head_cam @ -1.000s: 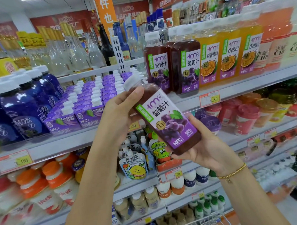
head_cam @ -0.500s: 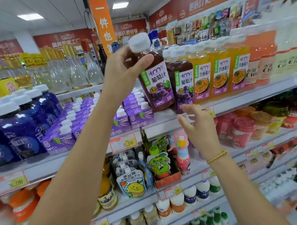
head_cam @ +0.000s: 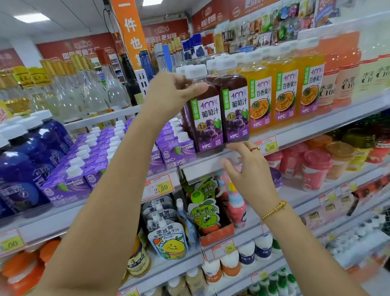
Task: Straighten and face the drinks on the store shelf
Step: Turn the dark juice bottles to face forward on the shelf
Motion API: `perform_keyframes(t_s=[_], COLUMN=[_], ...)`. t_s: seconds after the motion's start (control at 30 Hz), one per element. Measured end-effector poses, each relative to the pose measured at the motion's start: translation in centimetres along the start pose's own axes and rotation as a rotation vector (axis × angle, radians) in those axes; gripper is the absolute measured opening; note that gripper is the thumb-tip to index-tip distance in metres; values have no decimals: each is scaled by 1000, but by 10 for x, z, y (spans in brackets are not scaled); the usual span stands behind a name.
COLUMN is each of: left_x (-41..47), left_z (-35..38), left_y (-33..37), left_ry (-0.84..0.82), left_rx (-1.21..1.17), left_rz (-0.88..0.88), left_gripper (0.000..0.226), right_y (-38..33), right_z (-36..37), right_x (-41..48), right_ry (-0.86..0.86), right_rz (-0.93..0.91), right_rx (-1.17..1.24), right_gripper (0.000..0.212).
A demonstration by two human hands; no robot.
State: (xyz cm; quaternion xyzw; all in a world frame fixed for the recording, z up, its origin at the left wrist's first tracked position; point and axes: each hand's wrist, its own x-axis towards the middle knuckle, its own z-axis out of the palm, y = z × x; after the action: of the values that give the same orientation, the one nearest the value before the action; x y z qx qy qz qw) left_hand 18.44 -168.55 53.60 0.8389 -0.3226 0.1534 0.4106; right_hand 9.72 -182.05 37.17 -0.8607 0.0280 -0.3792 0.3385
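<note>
On a white store shelf (head_cam: 300,129) under bright ceiling lights: grape juice bottle (head_cam: 207,116), upright, label forward, beside its twin (head_cam: 236,110). Left hand (head_cam: 171,90) gripping its shoulder; right hand (head_cam: 248,168) loosely open, empty, below its base.

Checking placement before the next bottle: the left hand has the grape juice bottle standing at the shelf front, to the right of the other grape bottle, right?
Not quite. In the head view the left hand holds the grape juice bottle to the left of the other grape bottle, beside the purple cartons. It does stand at the shelf front.
</note>
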Motion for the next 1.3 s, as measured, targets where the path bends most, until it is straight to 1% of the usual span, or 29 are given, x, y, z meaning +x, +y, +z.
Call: perform_keyframes(t_s=[0.07, 0.1, 0.13, 0.17, 0.2, 0.23, 0.3, 0.33, 0.4, 0.43, 0.5, 0.6, 0.67, 0.73, 0.83, 0.9, 0.93, 1.0, 1.1, 1.2, 1.3], left_x=[3, 5, 10, 16, 22, 29, 41, 44, 49, 49, 51, 51, 42, 28, 1, -20, -29, -45, -69, -95, -119], left_z=[-6, -10, -14, -17, -20, -21, -20, -17, -8, -5, 0, 0, -7, -20, -42, -53, -57, -64, -73, -73, -67], left_y=[-5, -7, -11, -15, -17, -19, -22, -22, -24, -24, -27, -33, -38, -40, -44, -50, -54, -60, -67, -68, -59], left_ry=[45, 89, 138, 165, 154, 93, -84, -154, -222, -214, -153, -21, 129, 297, 527, 632, 664, 695, 684, 602, 529], left_rx=[-25, -57, -87, -104, -100, -102, -163, -204, -242, -244, -272, -353, -497, -706, -915, -1017, -1083, -1245, -1402, -1452, -1455], left_rz=[-2, -15, -36, -57, -85, -113, -165, -193, -256, -286, -308, -291, -296, -285, -207, -184, -183, -193, -208, -187, -199], left_gripper=[45, 47, 40, 25, 14, 20, 39, 40, 25, 19, 20, 18, 22, 22, 31, 36, 35, 29, 35, 43, 47], right_y=[-1, -1, -2, -3, -5, -7, -14, -18, -25, -27, -30, -29, -29, -29, -30, -30, -30, -34, -50, -73, -92], right_z=[1, 1, 1, 1, 1, 2, 4, 6, 9, 11, 12, 12, 12, 13, 13, 12, 11, 9, 5, -2, -14], right_x=[1, 1, 1, 1, 2, 3, 6, 7, 8, 8, 7, 5, 4, 3, 3, 4, 4, 3, -1, -9, -17], right_ry=[-8, -13, -17, -19, -22, -23, -14, -10, -12, -14, -10, -7, -17, -20, -24, -20, -20, -26, -17, -9, -33], right_rz=[-9, -13, -17, -21, -25, -34, -66, -82, -101, -103, -106, -111, -112, -115, -99, -86, -81, -71, -87, -164, -236], right_rx=[-6, -14, -21, -23, -23, -22, -27, -32, -35, -31, -21, -12, -15, -22, -11, 6, 9, 16, 127, 301, 439], right_gripper=[30, 30, 30, 30, 31, 31, 32, 33, 33, 34, 34, 36, 39, 40, 40, 38, 38, 40, 41, 45, 59])
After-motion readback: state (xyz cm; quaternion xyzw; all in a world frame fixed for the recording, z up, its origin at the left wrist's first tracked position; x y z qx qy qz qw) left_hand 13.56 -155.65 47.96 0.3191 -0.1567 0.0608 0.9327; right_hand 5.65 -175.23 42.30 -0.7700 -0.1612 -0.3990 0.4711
